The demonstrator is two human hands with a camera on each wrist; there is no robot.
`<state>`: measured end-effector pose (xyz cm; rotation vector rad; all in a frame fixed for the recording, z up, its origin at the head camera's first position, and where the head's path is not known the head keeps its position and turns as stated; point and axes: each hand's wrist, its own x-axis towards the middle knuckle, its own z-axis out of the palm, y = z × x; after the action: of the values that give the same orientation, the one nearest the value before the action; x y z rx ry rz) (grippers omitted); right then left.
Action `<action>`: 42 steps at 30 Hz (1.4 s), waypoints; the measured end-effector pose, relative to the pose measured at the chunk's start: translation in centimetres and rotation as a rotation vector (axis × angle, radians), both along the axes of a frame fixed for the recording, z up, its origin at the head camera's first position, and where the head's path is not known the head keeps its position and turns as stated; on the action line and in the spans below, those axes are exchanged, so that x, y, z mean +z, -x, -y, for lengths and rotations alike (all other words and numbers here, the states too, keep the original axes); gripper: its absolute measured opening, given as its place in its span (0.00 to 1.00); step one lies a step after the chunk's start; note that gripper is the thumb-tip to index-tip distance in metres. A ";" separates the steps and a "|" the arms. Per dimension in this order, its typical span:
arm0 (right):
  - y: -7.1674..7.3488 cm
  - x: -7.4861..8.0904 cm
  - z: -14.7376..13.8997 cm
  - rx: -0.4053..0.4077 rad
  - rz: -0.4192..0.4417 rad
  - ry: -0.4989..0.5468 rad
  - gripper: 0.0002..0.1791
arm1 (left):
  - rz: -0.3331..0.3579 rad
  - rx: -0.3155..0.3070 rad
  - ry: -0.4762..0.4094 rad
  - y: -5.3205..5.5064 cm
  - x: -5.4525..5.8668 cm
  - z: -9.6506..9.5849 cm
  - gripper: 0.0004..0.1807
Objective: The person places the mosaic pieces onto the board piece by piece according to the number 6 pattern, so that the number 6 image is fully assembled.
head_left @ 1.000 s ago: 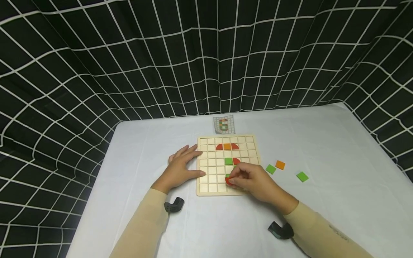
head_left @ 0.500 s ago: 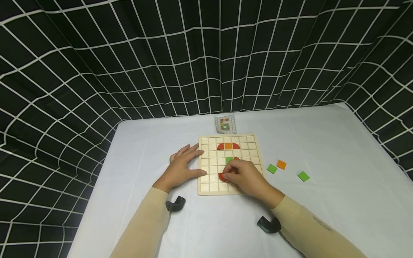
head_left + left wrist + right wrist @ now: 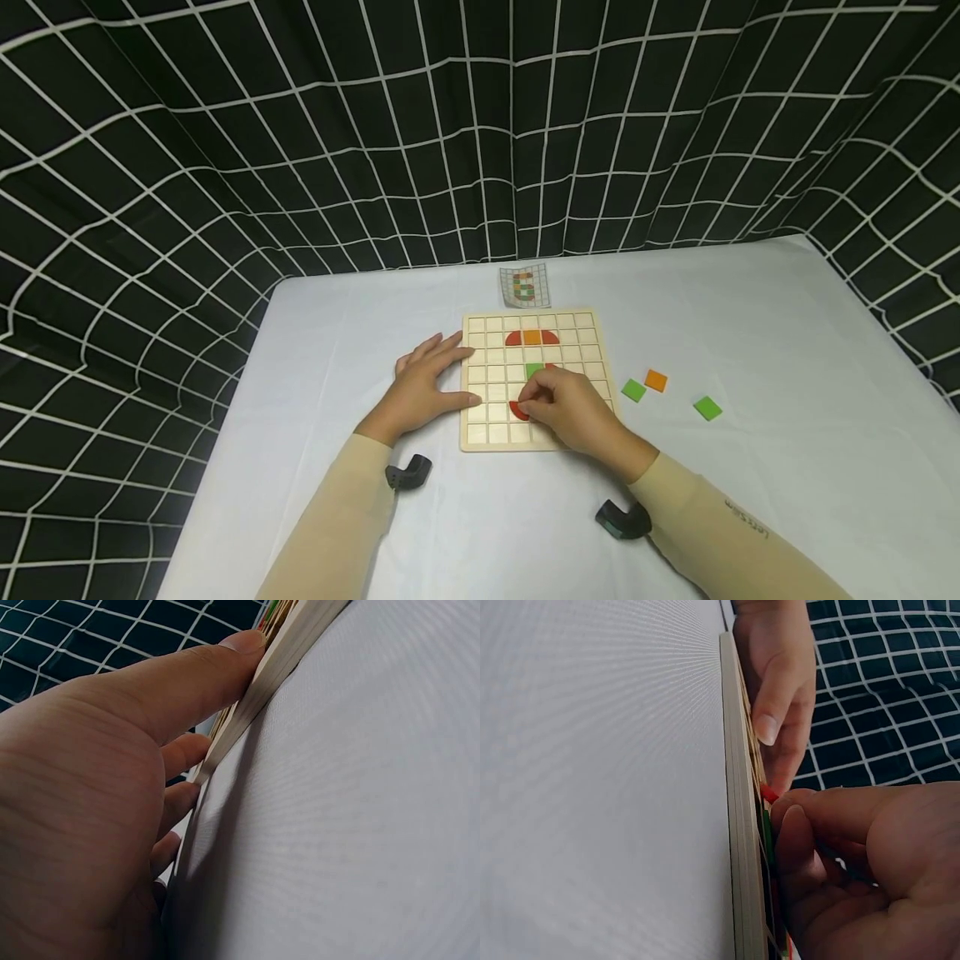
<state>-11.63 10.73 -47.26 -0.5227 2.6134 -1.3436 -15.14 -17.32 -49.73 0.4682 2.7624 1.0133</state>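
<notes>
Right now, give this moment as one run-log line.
left hand: touches board, left edge | right hand: pinches red piece at board | right of board: two green tiles, orange tile | beyond board: card

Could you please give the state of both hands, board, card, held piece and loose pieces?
Wooden grid board: flat, partly filled.
Left hand: spread, touching the board's left edge.
Red quarter-circle: held; seating unclear.
Right hand: pinching that piece.
Pattern card: lying behind the board.
Left loose green square: flat, off the board.
Right loose green square: likewise.
Loose orange square: likewise.
</notes>
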 end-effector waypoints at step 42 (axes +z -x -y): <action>1.6 2.7 -3.3 0.149 0.293 0.434 0.35 | 0.002 0.005 0.001 0.0 0.2 -0.1 0.43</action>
<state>-13.23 14.05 -44.60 -0.5163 2.0164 -1.7880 -15.10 -17.26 -49.57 0.4597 2.7633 1.0135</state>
